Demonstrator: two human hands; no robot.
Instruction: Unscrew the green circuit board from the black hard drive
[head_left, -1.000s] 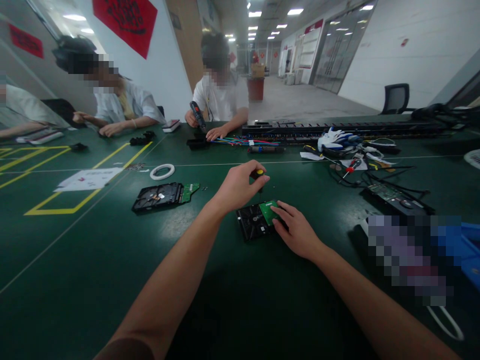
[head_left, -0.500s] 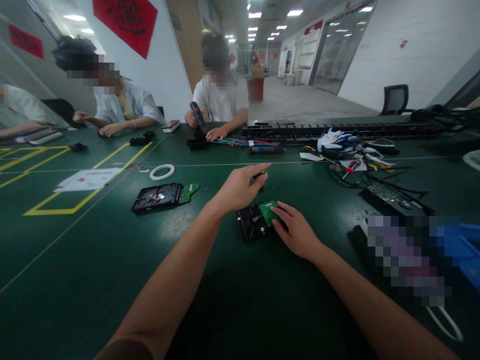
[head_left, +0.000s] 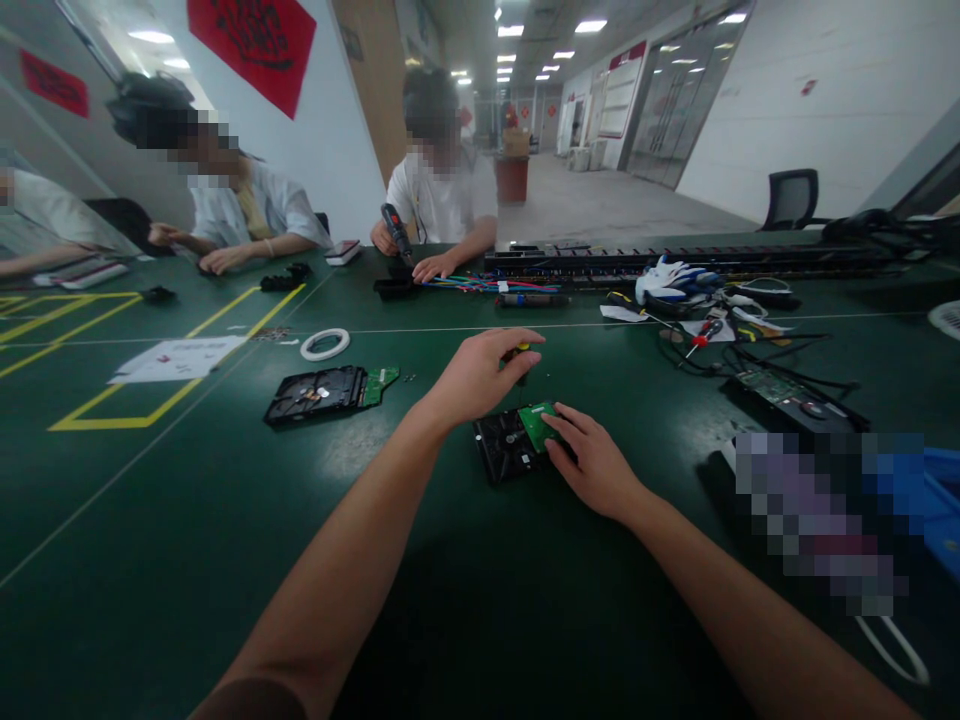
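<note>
A black hard drive (head_left: 504,445) with a green circuit board (head_left: 535,424) at its right end lies on the table before me. My left hand (head_left: 491,372) is closed around the handle of a small screwdriver (head_left: 523,348). Only a bit of its yellow and black top shows between thumb and fingers; the dark shaft points down at the drive's far edge, and its tip is hard to make out. My right hand (head_left: 592,455) holds the drive's right end, thumb on the near side and fingertips on the board and far edge.
Another drive (head_left: 319,393) with a green board lies left, beside a white tape roll (head_left: 325,344) and tiny screws (head_left: 409,378). At right are a circuit board assembly (head_left: 799,398), cables, gloves (head_left: 671,282) and a red-handled screwdriver (head_left: 701,341). Across the table, a person holds a power screwdriver (head_left: 397,232).
The fingers of my left hand have shifted slightly around the screwdriver handle. My right hand and the hard drive have stayed in place.
</note>
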